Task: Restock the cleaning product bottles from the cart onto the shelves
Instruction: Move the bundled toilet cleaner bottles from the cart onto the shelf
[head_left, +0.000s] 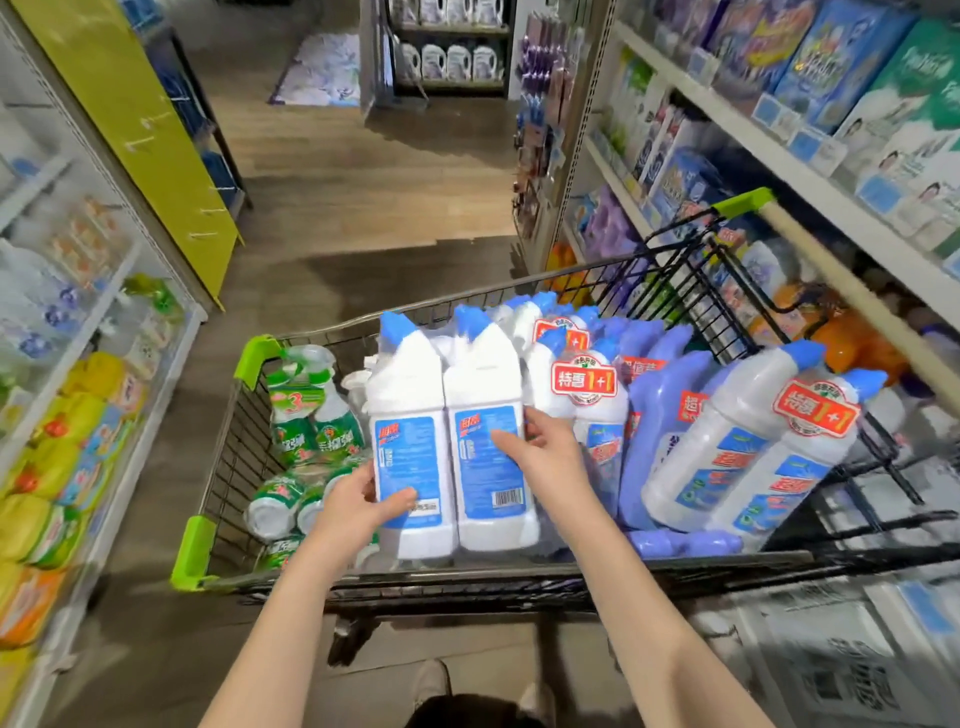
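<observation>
To my left the shelves (78, 364) run down the aisle, white-edged and stacked with soft yellow and green bags. Next comes the cart (249, 364), black wire mesh with lime plastic corner caps. Its left end holds green spray bottles (311, 415), some upright and some on their sides.

I see the left hand (358, 499) gripping the lower left edge of the pack (447, 395), thumb laid across the blue label. The pack is two white, flat-shouldered bottles with slanted blue caps, bound side by side in clear glossy film. It stands upright in the middle of the cart; I cannot tell whether its base rests on anything. The right hand (540, 452) clamps the pack's right edge about halfway up, thumb on the second label, fingers round the side. Both hands are on the one pack, kept apart by its width.

Just right of it stand more white bottles with round red stickers, then purple bottles (654, 415), smooth and curved, packed close. A second pack (743, 452) leans at the cart's right end, caps pointing up and right. The pale handle (831, 273) slants across beyond it, close to the right shelves (779, 150), which are full of boxes and pouches. Ahead of the cart, the wood-look floor (363, 208) lies open between the two shelf runs.
</observation>
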